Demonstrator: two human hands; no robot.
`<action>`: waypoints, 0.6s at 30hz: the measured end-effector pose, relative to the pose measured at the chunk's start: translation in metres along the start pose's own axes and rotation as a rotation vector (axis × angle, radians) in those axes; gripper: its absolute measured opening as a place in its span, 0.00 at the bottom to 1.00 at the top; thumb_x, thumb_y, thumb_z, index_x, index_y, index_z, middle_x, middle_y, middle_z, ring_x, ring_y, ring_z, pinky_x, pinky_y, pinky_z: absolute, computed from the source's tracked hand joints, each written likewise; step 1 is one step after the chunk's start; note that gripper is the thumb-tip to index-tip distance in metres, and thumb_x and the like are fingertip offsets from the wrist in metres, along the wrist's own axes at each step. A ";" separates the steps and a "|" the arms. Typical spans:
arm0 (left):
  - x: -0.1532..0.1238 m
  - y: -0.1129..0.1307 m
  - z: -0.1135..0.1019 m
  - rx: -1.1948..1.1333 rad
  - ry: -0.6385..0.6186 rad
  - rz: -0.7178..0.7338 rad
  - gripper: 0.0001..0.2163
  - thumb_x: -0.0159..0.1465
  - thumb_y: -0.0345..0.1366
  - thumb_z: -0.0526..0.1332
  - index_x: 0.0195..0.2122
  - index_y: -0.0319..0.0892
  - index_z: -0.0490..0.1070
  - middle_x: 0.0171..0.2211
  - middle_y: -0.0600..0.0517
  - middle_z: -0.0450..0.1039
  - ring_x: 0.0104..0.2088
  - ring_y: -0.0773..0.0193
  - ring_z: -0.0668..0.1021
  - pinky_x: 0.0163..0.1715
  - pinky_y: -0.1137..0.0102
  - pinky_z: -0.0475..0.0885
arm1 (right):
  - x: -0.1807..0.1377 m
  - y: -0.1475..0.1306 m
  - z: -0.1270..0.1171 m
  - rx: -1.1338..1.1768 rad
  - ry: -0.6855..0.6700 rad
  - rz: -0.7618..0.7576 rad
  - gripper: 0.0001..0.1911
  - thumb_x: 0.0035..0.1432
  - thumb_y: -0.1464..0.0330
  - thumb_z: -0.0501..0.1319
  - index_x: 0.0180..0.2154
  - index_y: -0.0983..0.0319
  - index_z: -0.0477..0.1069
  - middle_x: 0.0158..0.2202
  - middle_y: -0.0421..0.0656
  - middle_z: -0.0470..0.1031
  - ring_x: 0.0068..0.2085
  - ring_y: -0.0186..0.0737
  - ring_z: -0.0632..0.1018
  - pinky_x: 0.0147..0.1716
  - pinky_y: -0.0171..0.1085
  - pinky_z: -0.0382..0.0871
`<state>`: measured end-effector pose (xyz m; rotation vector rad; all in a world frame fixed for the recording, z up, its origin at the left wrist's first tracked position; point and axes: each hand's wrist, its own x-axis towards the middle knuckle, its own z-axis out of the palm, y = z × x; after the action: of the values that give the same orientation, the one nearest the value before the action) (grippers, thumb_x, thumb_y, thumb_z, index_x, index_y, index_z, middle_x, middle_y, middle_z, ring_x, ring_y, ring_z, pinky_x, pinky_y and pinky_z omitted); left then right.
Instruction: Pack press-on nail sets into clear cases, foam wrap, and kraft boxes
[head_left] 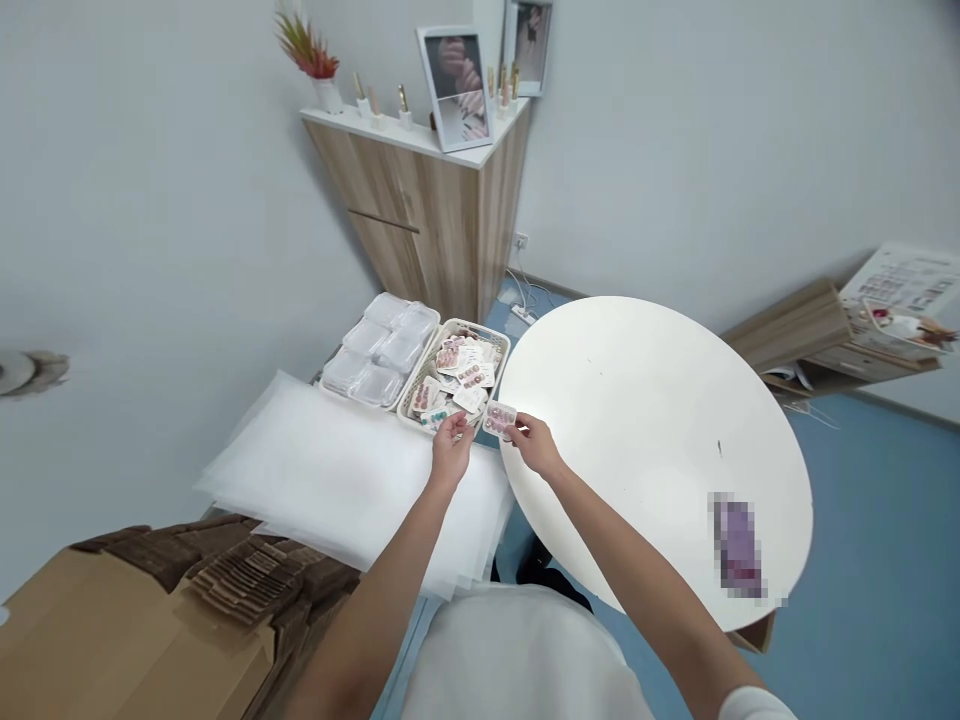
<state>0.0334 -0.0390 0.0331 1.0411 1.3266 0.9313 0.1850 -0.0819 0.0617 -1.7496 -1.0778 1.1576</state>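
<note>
My right hand (pixel 534 442) is closed on the edge of a small clear-and-white pack of pinkish press-on nails (pixel 498 418), held just beyond the basket's near right corner. Beside it, my left hand (pixel 451 450) hovers at the near rim of the basket (pixel 411 408), its fingers loosely curled and apart, with nothing visible between them. Inside this white plastic basket lies a heap of similar nail packs (pixel 471 376), some pink or reddish. One teal pack (pixel 433 418) lies close to my left fingertips.
Left of the basket, another holds clear plastic packets (pixel 375 345). White translucent sheets (pixel 315 460) lie in front, above stacked brown cardboard (pixel 150 620). A round white table (pixel 637 400) bears a blurred purple object (pixel 739 545). Behind stands a wooden cabinet (pixel 420 210) with picture frames.
</note>
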 end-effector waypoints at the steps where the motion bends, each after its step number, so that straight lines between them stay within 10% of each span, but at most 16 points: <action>1: -0.008 0.002 0.006 0.009 -0.046 -0.002 0.17 0.51 0.35 0.60 0.43 0.40 0.67 0.40 0.47 0.68 0.40 0.64 0.72 0.42 0.67 0.65 | -0.011 0.001 -0.011 0.077 -0.004 0.019 0.14 0.51 0.64 0.54 0.39 0.61 0.69 0.32 0.41 0.70 0.29 0.33 0.73 0.31 0.35 0.66; 18: -0.163 0.043 0.141 0.008 -0.603 -0.110 0.15 0.53 0.41 0.61 0.39 0.39 0.71 0.31 0.49 0.73 0.29 0.67 0.73 0.32 0.70 0.68 | -0.182 0.055 -0.178 0.419 0.099 0.025 0.20 0.46 0.62 0.61 0.42 0.59 0.61 0.25 0.36 0.66 0.26 0.32 0.72 0.29 0.37 0.67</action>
<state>0.1690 -0.1899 0.1169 1.1275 0.8698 0.4703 0.3233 -0.2947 0.1194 -1.4756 -0.6945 1.1984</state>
